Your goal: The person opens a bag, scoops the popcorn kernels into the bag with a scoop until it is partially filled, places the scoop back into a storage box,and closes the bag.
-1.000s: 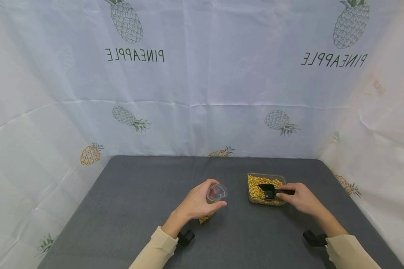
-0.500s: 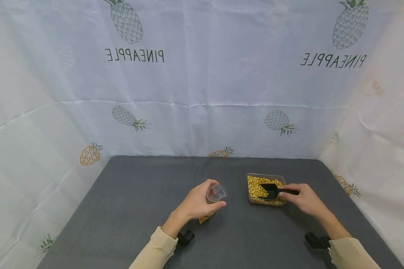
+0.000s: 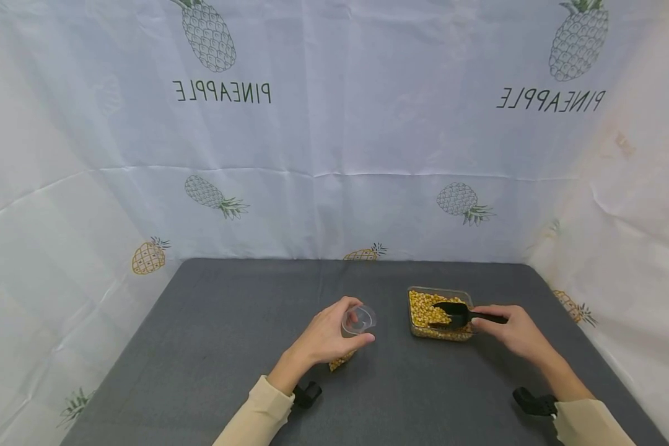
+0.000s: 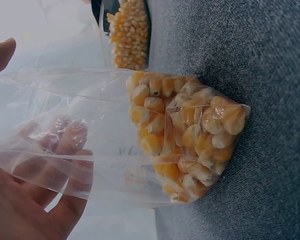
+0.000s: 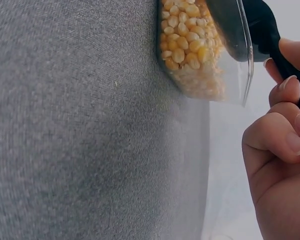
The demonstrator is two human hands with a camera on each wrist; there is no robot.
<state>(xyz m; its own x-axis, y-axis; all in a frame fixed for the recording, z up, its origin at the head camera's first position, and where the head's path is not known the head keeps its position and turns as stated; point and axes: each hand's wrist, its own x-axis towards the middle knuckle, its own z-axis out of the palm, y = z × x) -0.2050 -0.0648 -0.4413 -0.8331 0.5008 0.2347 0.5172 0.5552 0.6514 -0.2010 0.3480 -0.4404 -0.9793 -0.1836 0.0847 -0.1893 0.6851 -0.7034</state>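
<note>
My left hand point(image 3: 329, 334) holds a clear plastic bag point(image 4: 110, 130), fingers and thumb curved round its open mouth. The bag's lower end, filled with yellow corn kernels point(image 4: 190, 135), rests on the grey table in the left wrist view. My right hand point(image 3: 510, 334) grips the handle of a black scoop point(image 3: 458, 313) between thumb and fingers. The scoop's head lies among corn kernels point(image 3: 424, 308) in a clear rectangular container point(image 5: 234, 82), with some kernels in its front. From the head, the left hand hides most of the bag.
The dark grey table point(image 3: 245, 347) extends around both hands. Behind and at the sides hangs a pale curtain point(image 3: 334, 136) with pineapple prints. Black straps point(image 3: 535, 402) sit at both wrists.
The right hand has drawn the scoop a little to the right within the container, its handle now reaching further past the rim. The left hand and bag have stayed put.
</note>
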